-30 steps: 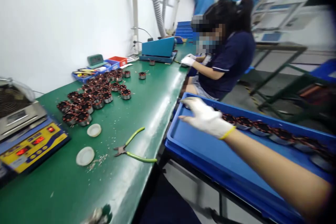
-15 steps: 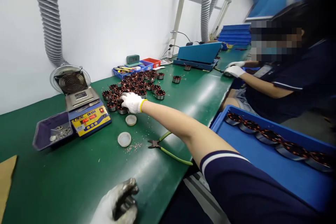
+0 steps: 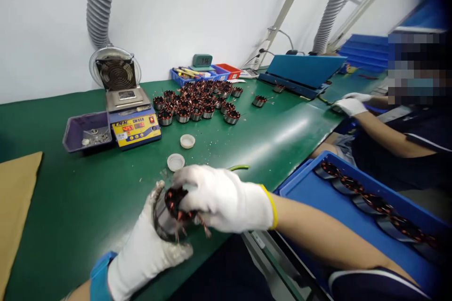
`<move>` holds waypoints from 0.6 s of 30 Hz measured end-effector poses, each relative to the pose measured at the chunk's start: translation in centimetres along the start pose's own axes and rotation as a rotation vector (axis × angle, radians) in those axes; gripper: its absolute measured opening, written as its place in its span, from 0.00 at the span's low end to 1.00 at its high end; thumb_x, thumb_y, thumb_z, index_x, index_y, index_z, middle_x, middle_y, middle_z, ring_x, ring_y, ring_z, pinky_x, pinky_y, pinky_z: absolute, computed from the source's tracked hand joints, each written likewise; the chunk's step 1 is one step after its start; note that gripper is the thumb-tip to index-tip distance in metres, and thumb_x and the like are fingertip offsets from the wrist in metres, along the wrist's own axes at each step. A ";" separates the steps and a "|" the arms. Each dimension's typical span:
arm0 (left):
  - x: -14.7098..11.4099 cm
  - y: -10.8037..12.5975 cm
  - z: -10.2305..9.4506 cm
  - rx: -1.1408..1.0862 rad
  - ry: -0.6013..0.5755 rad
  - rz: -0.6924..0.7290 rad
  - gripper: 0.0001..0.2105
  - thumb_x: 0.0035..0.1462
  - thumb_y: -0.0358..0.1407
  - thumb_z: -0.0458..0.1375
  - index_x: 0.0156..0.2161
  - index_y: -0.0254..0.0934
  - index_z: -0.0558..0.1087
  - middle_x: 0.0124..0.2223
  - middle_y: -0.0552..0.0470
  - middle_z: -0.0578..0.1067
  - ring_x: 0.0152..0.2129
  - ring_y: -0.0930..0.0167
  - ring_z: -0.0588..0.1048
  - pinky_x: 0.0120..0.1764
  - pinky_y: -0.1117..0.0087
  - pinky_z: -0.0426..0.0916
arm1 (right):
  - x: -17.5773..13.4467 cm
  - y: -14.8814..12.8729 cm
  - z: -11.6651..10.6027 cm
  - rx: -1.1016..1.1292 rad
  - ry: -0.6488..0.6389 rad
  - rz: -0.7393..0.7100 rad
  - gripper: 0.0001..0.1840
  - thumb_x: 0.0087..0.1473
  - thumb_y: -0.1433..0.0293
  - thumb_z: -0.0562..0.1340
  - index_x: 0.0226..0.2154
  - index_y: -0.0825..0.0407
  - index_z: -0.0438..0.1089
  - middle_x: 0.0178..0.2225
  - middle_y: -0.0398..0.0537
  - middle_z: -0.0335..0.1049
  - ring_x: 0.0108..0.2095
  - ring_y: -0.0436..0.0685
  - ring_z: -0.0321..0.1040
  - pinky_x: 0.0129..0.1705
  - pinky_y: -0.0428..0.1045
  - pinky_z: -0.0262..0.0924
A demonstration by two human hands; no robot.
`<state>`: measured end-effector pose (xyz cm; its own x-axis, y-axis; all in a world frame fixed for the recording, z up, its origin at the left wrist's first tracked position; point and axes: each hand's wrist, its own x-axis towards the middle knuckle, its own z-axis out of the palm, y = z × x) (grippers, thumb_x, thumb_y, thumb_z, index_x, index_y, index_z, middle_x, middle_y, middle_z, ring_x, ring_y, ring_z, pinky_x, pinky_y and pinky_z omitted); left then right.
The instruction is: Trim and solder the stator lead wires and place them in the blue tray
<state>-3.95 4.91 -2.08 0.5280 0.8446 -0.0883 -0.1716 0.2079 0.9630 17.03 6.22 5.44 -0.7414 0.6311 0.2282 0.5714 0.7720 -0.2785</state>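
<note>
A motor stator (image 3: pixel 165 220), a steel ring with copper windings and loose wire ends, is held tilted above the front of the green bench. My left hand (image 3: pixel 141 251), in a stained white glove, is closed around its steel side. Gloved in white with a yellow cuff, my right hand (image 3: pixel 229 200) grips the winding side, some fingertips hidden inside the ring. Just beyond lie a white cap (image 3: pixel 175 162) and a second cap (image 3: pixel 187 141). One green plier handle (image 3: pixel 239 167) shows behind my right hand, which covers the rest. A cluster of stators (image 3: pixel 196 101) stands farther back.
A soldering pot (image 3: pixel 136 129) with a digital display stands at the left beside a purple bin (image 3: pixel 86 127). At right, a blue tray (image 3: pixel 300 188) holds a row of stators. A co-worker's gloved hands (image 3: pixel 353 103) are at the far right. Cardboard (image 3: pixel 17 188) lies far left.
My right hand has come back from the stator cluster to my left hand, bringing a stator. My left hand, curled before, now holds it too. The view has shifted.
</note>
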 end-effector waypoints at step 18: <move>-0.9 1.9 -0.5 0.124 -0.071 -0.137 0.24 0.53 0.46 0.63 0.51 0.37 0.67 0.47 0.45 0.75 0.32 0.65 0.77 0.32 0.69 0.74 | -1.6 -3.0 6.4 0.242 0.287 0.050 0.11 0.53 0.68 0.61 0.41 0.52 0.68 0.51 0.56 0.64 0.53 0.59 0.62 0.52 0.56 0.61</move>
<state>-5.15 4.74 -0.26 0.5973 0.7748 -0.2070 0.0072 0.2530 0.9675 14.24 2.44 -0.04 -0.5664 0.6897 0.4510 0.4795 0.7209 -0.5003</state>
